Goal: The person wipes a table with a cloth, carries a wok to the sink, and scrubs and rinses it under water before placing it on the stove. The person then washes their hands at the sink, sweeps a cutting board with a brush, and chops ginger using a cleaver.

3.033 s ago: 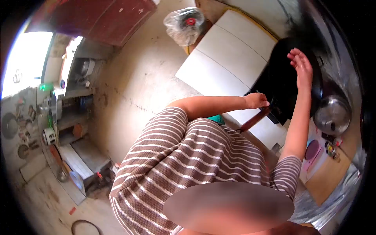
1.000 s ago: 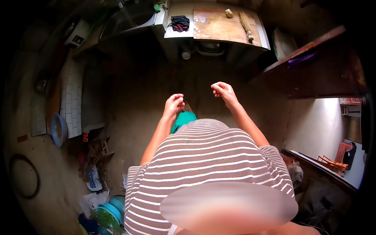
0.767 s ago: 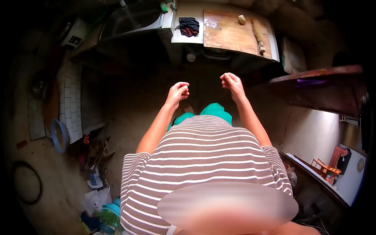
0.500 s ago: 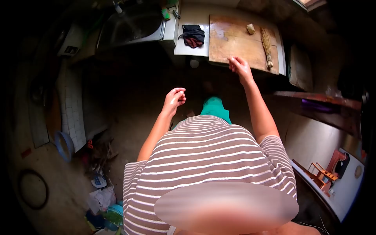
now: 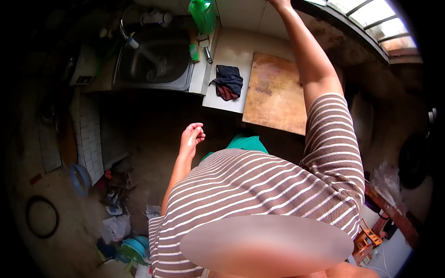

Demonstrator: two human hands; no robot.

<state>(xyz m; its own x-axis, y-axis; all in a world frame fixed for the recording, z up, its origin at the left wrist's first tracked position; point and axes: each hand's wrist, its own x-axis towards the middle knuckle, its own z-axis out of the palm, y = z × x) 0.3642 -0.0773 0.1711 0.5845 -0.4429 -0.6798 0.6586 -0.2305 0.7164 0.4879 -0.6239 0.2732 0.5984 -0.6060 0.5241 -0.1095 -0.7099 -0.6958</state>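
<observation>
Short-sleeved shirt (image 5: 232, 185): brown textured knit with narrow white stripes. Right sleeve (image 5: 331, 139): same pattern, ending near the elbow. Lower garment (image 5: 250, 143): plain green, partly hidden by the shirt.

Daylight glares through the window (image 5: 367, 15), the board (image 5: 273, 92) is bright and a glint marks the left hand (image 5: 190, 138), while sink (image 5: 143, 53) and floor (image 5: 155, 162) lie dim, fisheye edges bend into black, and blur veils the bottom centre.

Brown knit shirt with white stripes (image 5: 232, 185), teal-green cloth legwear (image 5: 245, 143) beside the left fingers (image 5: 196, 125), crumpled black-and-maroon cloth (image 5: 228, 83) beyond them, blotched tan-brown rectangular wooden board (image 5: 274, 92) farther right, bright green plastic bottle (image 5: 202, 16) well beyond the fingers
</observation>
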